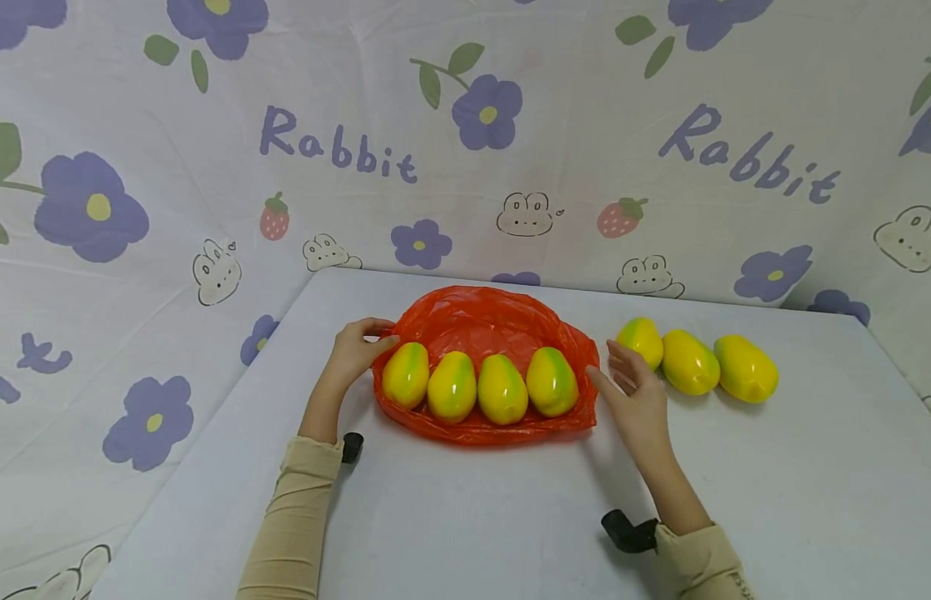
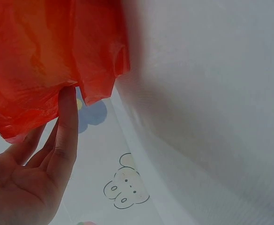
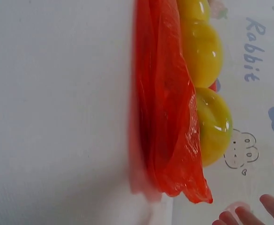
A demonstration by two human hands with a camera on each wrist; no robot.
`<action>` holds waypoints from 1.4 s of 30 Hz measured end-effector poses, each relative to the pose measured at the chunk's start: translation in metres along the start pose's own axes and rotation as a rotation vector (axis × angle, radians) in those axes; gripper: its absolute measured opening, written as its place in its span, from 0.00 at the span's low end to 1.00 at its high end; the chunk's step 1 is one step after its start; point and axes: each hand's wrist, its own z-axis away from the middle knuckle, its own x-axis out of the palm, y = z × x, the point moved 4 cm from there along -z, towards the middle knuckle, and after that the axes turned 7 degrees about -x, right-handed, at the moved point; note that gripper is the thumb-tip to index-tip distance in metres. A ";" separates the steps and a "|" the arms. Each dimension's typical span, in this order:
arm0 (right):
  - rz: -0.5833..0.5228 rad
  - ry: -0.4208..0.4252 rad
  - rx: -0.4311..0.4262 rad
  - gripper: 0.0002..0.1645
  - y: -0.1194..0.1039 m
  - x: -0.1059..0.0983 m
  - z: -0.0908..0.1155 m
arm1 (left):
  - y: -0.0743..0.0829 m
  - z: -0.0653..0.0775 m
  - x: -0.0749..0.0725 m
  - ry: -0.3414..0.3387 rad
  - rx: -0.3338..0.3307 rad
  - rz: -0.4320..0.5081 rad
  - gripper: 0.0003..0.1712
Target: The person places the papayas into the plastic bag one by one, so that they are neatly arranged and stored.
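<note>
A red plastic bag (image 1: 473,317) lies spread on the white table, its sides rolled up like a shallow bowl. Lined up along its near side are several glossy yellow-green mangoes, among them a leftmost mango (image 1: 406,375) and a rightmost mango (image 1: 552,382). My left hand (image 1: 352,354) pinches the bag's left edge between thumb and fingers; in the left wrist view the fingers (image 2: 67,126) reach behind the red film. At the bag's right end my right hand (image 1: 638,400) is held with fingers extended and nothing in them, its thumb close to the rim.
Three more mangoes (image 1: 690,362) lie in a row on the table (image 1: 818,467) to the right, just beyond my right hand. Behind the table's back edge hangs a white cloth (image 1: 555,125) printed with flowers, rabbits and lettering.
</note>
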 end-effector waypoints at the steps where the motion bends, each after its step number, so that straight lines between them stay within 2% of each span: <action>1: 0.002 0.001 -0.001 0.34 0.000 -0.001 -0.001 | 0.000 0.000 0.000 0.000 0.000 -0.001 0.24; 10: -0.016 0.020 0.067 0.37 0.002 -0.017 -0.009 | -0.001 -0.001 0.000 -0.001 -0.012 0.000 0.24; 21: 0.022 0.119 0.053 0.36 0.006 -0.047 -0.024 | 0.000 0.000 0.000 -0.001 -0.011 -0.001 0.24; 42: 0.047 0.269 0.145 0.34 0.024 -0.096 -0.045 | -0.001 0.000 0.000 -0.008 -0.012 0.002 0.25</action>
